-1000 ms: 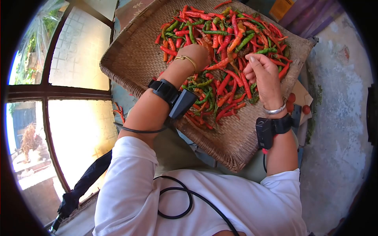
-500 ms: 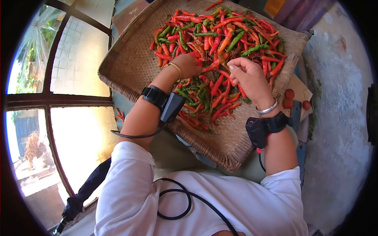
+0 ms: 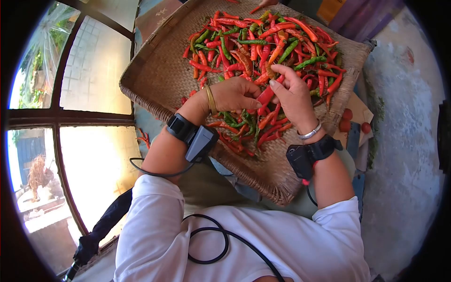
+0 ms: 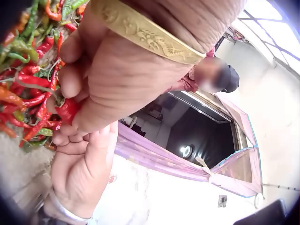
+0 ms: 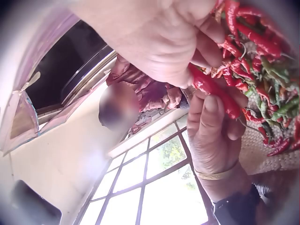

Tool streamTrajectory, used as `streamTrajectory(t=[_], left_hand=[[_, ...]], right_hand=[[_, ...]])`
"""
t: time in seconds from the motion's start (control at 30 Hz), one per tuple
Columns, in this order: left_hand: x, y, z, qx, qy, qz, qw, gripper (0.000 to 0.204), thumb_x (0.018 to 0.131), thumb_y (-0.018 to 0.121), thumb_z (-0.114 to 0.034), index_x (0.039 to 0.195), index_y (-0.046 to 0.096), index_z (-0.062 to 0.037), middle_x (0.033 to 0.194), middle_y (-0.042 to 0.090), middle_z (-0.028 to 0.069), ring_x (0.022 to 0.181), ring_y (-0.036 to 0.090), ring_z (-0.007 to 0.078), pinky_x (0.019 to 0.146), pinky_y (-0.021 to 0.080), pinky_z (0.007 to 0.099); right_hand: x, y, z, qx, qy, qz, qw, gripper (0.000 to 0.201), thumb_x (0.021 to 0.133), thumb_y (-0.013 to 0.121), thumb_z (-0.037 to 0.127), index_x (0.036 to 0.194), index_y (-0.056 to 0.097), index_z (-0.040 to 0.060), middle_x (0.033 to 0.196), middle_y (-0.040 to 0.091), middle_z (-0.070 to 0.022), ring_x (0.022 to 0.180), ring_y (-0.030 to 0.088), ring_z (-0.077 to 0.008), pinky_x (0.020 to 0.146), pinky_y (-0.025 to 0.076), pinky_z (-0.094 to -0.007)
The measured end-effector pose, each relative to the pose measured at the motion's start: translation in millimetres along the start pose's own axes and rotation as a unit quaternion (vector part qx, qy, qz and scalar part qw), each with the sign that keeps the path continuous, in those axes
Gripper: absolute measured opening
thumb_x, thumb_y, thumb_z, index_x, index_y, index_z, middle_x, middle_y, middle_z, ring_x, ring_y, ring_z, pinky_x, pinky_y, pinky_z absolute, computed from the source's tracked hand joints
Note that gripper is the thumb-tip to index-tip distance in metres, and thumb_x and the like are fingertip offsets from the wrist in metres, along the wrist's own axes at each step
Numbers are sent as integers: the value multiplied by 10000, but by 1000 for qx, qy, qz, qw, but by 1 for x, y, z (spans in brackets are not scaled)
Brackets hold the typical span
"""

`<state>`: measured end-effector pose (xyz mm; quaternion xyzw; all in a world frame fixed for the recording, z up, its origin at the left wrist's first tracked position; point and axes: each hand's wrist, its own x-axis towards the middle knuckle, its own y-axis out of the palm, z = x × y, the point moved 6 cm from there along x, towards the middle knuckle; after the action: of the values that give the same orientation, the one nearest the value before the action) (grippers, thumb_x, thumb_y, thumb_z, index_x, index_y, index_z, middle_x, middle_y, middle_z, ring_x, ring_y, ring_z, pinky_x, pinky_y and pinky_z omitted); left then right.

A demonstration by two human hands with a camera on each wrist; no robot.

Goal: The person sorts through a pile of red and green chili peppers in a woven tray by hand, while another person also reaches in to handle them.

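Observation:
A red chili pepper (image 3: 266, 96) spans the two hands above a heap of red and green peppers (image 3: 282, 42) in a woven tray (image 3: 155, 70). My left hand (image 3: 230, 96) pinches the pepper's stem end between thumb and fingers. At the pepper's other end, my right hand (image 3: 296, 101) holds it with thumb and fingertips. The right wrist view shows the left thumb lying along the pepper (image 5: 218, 93), its thin stem past the left fingers (image 5: 211, 131). In the left wrist view the pepper (image 4: 68, 110) is partly hidden by the left hand (image 4: 126, 75).
Small round red things (image 3: 346, 121) lie on cardboard right of the tray. A window (image 3: 94, 117) and a folded dark umbrella (image 3: 105, 221) are on the left. Another person (image 4: 187, 79) in a dark cap is across the tray. A black cable (image 3: 225, 230) crosses the white shirt.
The left hand has moved down and right out of the pepper heap, and now has a red pepper. The right hand has shifted slightly left and grips its other end. Another person's hand appears at the top.

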<state>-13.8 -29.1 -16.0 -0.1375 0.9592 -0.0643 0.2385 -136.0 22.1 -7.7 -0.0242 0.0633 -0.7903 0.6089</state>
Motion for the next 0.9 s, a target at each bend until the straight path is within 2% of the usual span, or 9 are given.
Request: streamTrajectory(t=[0.17, 0.23, 0.33, 0.37, 0.43, 0.5, 0.57, 0.8, 0.9], left_hand=[[3, -36, 5, 75, -51, -51, 995, 163, 811, 577, -191, 853, 576, -33, 689, 566, -29, 542, 485, 23, 483, 389, 175], [3, -72, -6, -116, 99, -273, 950, 258, 786, 591, -228, 915, 600, -5, 682, 579, -1, 563, 542, 60, 507, 442, 200], [8, -100, -1, -171, 192, -432, 865, 276, 773, 604, -226, 958, 599, -21, 667, 589, 32, 623, 562, 88, 560, 459, 233], [11, -98, 6, -172, 193, -432, 864, 276, 773, 604, -226, 958, 599, -21, 667, 589, 32, 623, 562, 88, 560, 459, 233], [23, -77, 2, 174, 97, -372, 906, 288, 753, 610, -205, 1006, 588, -69, 752, 612, 74, 676, 589, 159, 615, 473, 285], [34, -57, 4, 285, 76, -306, 905, 228, 740, 606, -132, 964, 597, -90, 831, 601, 57, 717, 590, 180, 625, 470, 307], [44, -31, 7, 463, 94, -217, 855, 240, 722, 582, -115, 960, 602, -119, 892, 577, 71, 776, 588, 239, 648, 472, 341], [55, -23, 21, 561, 13, -174, 809, 241, 769, 506, -157, 996, 586, -139, 971, 542, 98, 840, 577, 255, 702, 475, 360], [57, -29, 24, 517, 6, -185, 836, 224, 772, 520, -185, 972, 596, -116, 941, 566, 108, 823, 584, 246, 689, 473, 355]], right_hand=[[9, -21, 5, 18, 0, -79, 997, 285, 829, 481, 74, 1106, 498, 9, 665, 535, -23, 531, 488, -62, 512, 421, -209], [11, -25, 5, 33, 14, -71, 997, 278, 832, 481, 89, 1093, 498, -4, 669, 538, -24, 532, 489, -63, 519, 419, -203], [9, -25, 7, 37, 17, -68, 997, 259, 833, 485, 98, 1063, 507, -19, 675, 541, -23, 541, 492, -59, 518, 414, -198], [8, -26, 7, 36, 14, -69, 997, 250, 833, 488, 100, 1051, 513, -21, 678, 542, -21, 543, 492, -57, 515, 412, -196], [7, -26, 8, 38, 23, -67, 997, 242, 832, 490, 100, 1039, 519, -22, 677, 543, -20, 542, 490, -55, 513, 409, -193], [7, -27, 8, 41, 31, -66, 996, 235, 831, 492, 101, 1027, 525, -24, 677, 543, -18, 541, 487, -53, 510, 406, -189], [7, -29, 10, 57, 20, -66, 996, 215, 829, 495, 100, 1002, 537, -21, 674, 546, -16, 535, 484, -48, 507, 403, -183], [2, -31, 5, 57, 34, -48, 997, 194, 824, 497, 102, 968, 547, -17, 674, 548, -14, 522, 484, -44, 497, 408, -177], [3, -34, 3, 61, 27, -44, 997, 191, 821, 502, 107, 955, 553, -19, 670, 551, -12, 531, 490, -43, 499, 406, -175]])
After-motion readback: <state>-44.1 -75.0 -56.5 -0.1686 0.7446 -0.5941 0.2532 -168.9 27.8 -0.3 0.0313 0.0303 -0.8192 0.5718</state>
